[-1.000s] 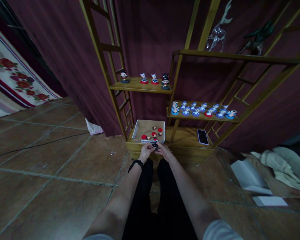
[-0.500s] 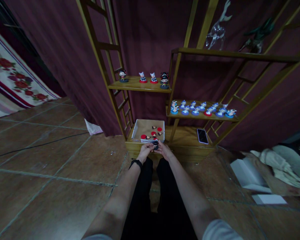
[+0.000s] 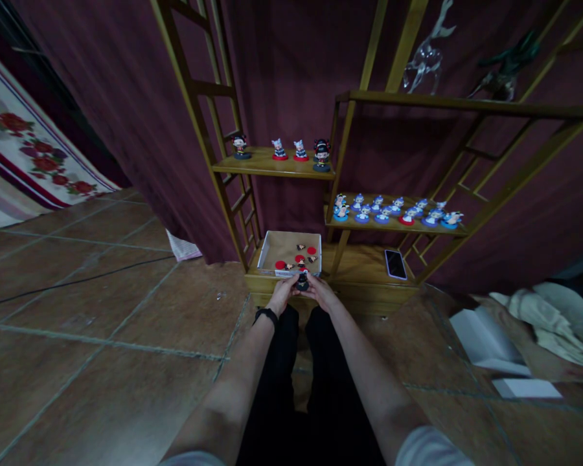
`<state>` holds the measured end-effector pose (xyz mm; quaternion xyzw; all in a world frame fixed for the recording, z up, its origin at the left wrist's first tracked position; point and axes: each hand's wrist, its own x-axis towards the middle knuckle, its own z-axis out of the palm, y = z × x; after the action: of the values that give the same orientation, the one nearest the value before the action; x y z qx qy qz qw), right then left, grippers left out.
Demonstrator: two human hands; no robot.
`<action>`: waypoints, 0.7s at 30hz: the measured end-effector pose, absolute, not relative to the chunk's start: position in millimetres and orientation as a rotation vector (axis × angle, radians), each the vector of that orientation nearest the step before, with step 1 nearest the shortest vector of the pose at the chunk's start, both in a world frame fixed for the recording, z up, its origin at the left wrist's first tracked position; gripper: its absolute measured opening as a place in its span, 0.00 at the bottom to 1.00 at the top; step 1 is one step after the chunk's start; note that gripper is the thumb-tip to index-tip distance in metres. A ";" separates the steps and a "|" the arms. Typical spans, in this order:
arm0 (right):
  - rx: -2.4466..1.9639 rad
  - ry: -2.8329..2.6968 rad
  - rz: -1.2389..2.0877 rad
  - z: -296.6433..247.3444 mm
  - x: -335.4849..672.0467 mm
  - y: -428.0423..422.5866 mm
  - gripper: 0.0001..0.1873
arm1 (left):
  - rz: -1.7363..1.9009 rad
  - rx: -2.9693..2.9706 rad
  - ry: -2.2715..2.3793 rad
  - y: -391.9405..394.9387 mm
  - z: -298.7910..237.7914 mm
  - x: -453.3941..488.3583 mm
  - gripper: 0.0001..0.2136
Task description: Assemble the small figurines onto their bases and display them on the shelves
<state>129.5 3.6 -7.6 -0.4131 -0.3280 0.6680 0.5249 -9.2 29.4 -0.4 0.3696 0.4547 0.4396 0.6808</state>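
Between my two hands, just in front of the box, is a small dark figurine (image 3: 302, 282) on a dark base. My left hand (image 3: 282, 294) grips it from the left, a black band on that wrist. From the right, my right hand (image 3: 322, 293) has its fingers closed on the same figurine. Right behind them sits a shallow white-edged cardboard box (image 3: 265, 249). Inside it lie several loose figurine parts, such as a red round base (image 3: 311, 250) and a small dark-haired figure (image 3: 301, 247).
The wooden shelf unit (image 3: 276, 169) carries figurines, including a black-haired one (image 3: 321, 155). Several blue-and-white figurines (image 3: 382, 214) stand on the right shelf. A phone (image 3: 395, 264) lies on the lowest board. Glass deer (image 3: 425, 61) stands above. White boxes (image 3: 486, 340) are on the floor at right.
The figurine between my hands has turned slightly and looks more upright. Both hands stay in nearly the same place; the whole view has shifted slightly.
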 end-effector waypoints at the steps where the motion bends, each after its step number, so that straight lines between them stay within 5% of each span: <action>1: -0.991 -0.786 1.597 -7.4 129.4 3.6 0.19 | 0.985 0.829 1.016 29.4 -0.4 -9.2 0.21; 21: -0.998 -0.720 1.598 -11.1 130.5 5.4 0.14 | 1.014 0.864 1.047 30.5 -6.2 -9.9 0.20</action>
<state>130.5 5.4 -11.1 -0.4186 -0.3021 0.6701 0.5333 -9.9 30.5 -6.2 0.3824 0.4631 0.4484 0.6620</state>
